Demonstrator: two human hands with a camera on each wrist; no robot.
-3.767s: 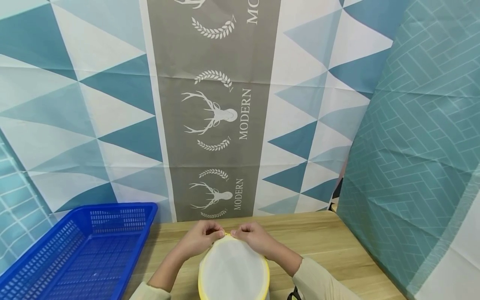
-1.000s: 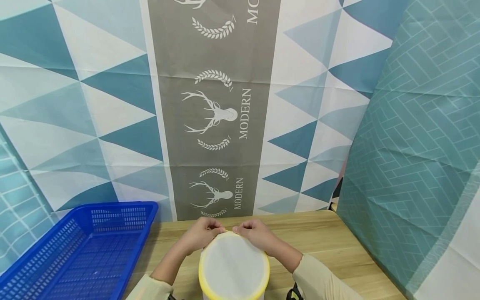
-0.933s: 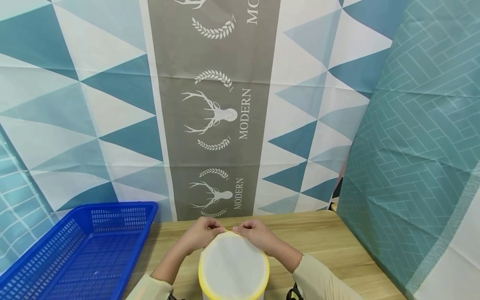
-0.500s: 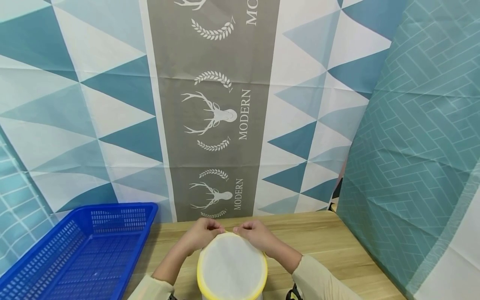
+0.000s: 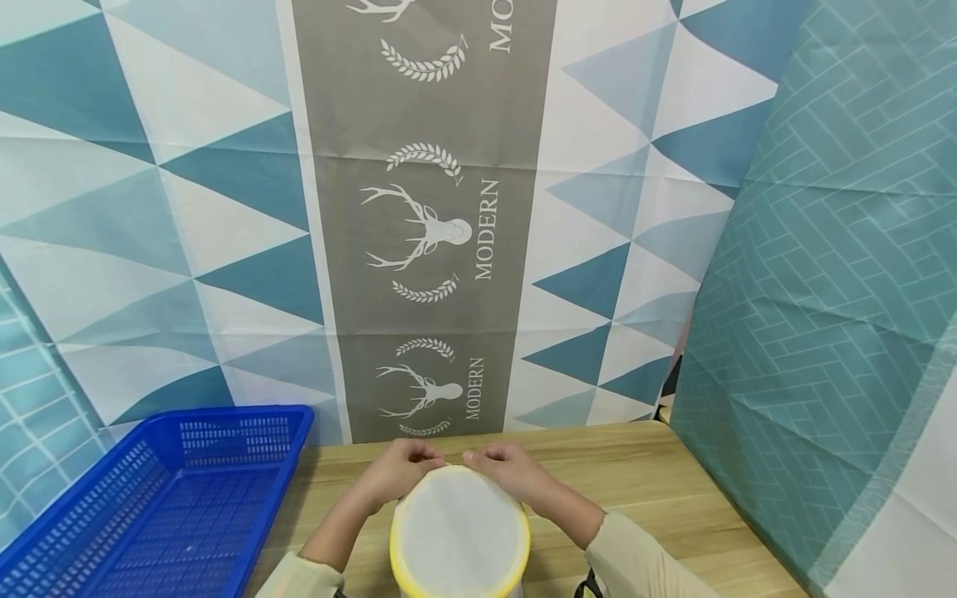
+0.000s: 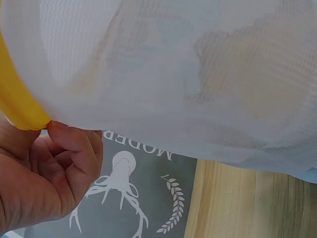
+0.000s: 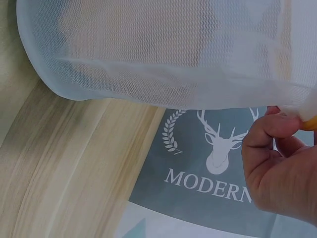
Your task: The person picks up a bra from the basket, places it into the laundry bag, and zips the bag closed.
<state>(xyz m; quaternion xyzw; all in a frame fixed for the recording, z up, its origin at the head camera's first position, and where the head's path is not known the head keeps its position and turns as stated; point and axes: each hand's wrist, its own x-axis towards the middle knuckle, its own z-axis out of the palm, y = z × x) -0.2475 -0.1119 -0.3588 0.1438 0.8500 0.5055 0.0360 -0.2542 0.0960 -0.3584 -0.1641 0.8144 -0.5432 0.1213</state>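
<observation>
A white mesh laundry bag (image 5: 459,531) with yellow trim stands upright at the table's front, its round top facing up. At the far side of its rim, my left hand (image 5: 396,475) pinches the yellow edge between thumb and curled forefinger. Just to the right, my right hand (image 5: 516,473) pinches the same edge, a small gap between the two sets of fingertips. In the left wrist view the yellow trim (image 6: 20,99) runs into the fingers. Through the thin mesh side (image 7: 148,49) the right wrist view shows blurred shapes. The bag's bottom is out of the head view.
To the left lies a blue plastic basket (image 5: 187,515) with slotted walls. The wooden table (image 5: 635,473) ends at a patterned cloth backdrop (image 5: 426,332). On the right hangs a teal cloth (image 5: 837,332).
Since the earliest frame, the bag's top looks rounder and less elongated, and my fingertips have drawn slightly apart. In the last second the bag has shifted slightly left; both hands keep their pinch.
</observation>
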